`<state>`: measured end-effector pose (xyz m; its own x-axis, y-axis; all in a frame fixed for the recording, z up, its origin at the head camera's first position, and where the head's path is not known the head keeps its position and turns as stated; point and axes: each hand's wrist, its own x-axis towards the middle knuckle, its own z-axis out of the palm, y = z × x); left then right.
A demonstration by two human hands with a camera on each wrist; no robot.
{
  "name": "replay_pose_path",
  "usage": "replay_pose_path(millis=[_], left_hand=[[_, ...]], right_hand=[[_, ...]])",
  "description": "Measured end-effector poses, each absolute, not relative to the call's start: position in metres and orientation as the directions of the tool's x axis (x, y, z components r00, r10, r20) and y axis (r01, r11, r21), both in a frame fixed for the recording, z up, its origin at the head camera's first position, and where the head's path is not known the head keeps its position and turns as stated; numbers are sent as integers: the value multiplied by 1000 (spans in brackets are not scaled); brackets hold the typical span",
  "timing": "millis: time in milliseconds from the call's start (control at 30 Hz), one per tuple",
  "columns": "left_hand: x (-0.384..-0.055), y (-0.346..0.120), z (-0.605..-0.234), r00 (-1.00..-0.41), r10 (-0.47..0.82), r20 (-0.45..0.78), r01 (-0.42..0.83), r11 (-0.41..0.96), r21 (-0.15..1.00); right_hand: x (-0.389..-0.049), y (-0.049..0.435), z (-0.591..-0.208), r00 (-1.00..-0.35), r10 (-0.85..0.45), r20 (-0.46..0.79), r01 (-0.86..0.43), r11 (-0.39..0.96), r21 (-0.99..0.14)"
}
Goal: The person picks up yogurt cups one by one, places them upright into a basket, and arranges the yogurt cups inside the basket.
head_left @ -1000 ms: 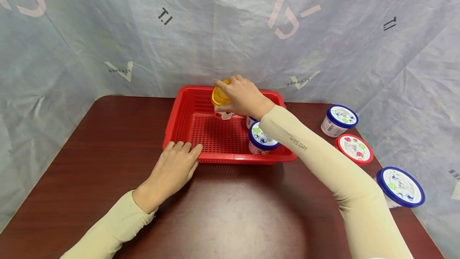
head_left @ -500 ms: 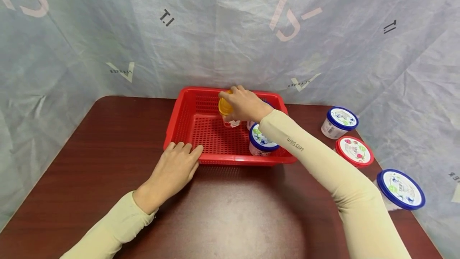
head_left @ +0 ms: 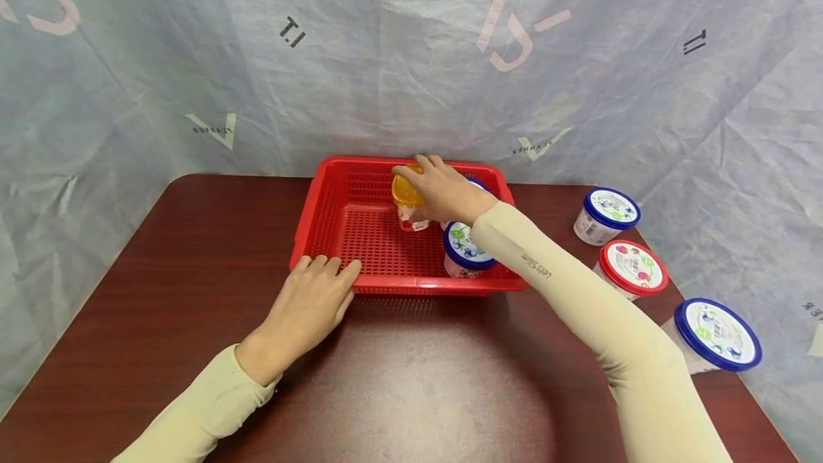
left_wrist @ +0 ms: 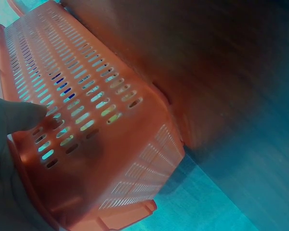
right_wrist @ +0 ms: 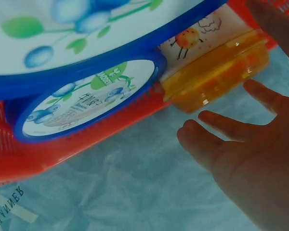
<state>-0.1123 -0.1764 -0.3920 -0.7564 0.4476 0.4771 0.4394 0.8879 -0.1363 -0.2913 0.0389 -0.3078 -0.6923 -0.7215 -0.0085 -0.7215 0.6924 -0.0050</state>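
My left hand holds the near left rim of a red plastic basket. In the left wrist view its thumb presses on the slotted outer wall. Inside the basket stands a cup with an orange-yellow lid, printed with small figures. Around this lid my right hand is spread; the right wrist view shows its fingers straight and apart from the cup. Two blue-lidded tubs with blueberry pictures are to the right, a near one and a far one, partly hidden by the hand in the head view.
On the right side of the brown table stand a blue-lidded tub, a red-lidded tub and another blue-lidded tub. A grey printed cloth hangs behind the table.
My right hand lowered the orange-lidded cup into the basket beside the blue-lidded tubs, then its fingers let go and spread. The left hand has stayed on the rim.
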Motion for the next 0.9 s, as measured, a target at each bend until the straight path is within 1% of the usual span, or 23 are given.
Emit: replay_pose_path(millis=[233, 333, 533, 667, 767, 900], left_hand=[[-113, -178, -392, -756, 443, 481, 435, 890, -136], [-112, -179, -392, -754, 441, 486, 435, 890, -134], [-110, -180, -393, -757, 438, 485, 433, 892, -129], [-110, -179, -393, -751, 439, 493, 439, 890, -123], [-111, -178, -393, -745, 443, 499, 444, 887, -123], [-112, -175, -394, -745, 448, 494, 451, 884, -122]], right_hand=[[-274, 61, -303, -673, -733, 101, -738, 673, -35], [-267, 70, -302, -671, -731, 126, -739, 673, -33], [-254, 84, -297, -707, -694, 139, -705, 708, -46], [-247, 92, -292, -700, -687, 195, -708, 703, -62], [-240, 102, -290, -700, -675, 232, -708, 699, -100], [-231, 120, -291, -743, -620, 253, -665, 727, -171]])
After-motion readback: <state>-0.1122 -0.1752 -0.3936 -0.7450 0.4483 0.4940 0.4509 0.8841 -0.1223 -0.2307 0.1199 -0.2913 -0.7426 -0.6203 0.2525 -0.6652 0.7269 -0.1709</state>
